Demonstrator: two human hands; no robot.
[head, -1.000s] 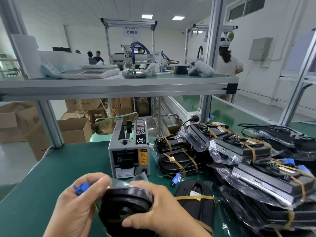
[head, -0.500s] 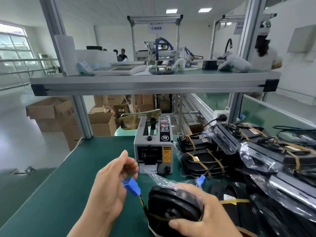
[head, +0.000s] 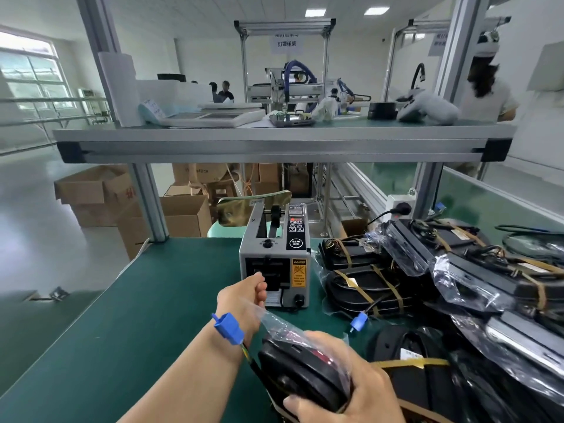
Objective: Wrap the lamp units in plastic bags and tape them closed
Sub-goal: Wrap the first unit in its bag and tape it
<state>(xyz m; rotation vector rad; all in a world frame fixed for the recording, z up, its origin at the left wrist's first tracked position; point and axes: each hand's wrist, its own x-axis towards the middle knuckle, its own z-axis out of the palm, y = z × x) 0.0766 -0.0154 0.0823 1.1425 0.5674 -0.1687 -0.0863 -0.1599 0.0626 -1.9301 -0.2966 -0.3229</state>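
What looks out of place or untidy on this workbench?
Nothing looks damaged. The blue connector of the lamp unit gripped by the right hand pokes out beyond the plastic bag, against the left forearm. The bagged lamp units on the right lie in a loose, crisscross heap.

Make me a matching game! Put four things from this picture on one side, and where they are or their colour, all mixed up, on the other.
Things:
1. left hand
2. right hand
3. plug
4. boxes

Clues:
a. blue
b. on the floor
c. at the front of the tape machine
d. gripping the bagged lamp

Pairs: 1-c, 2-d, 3-a, 4-b
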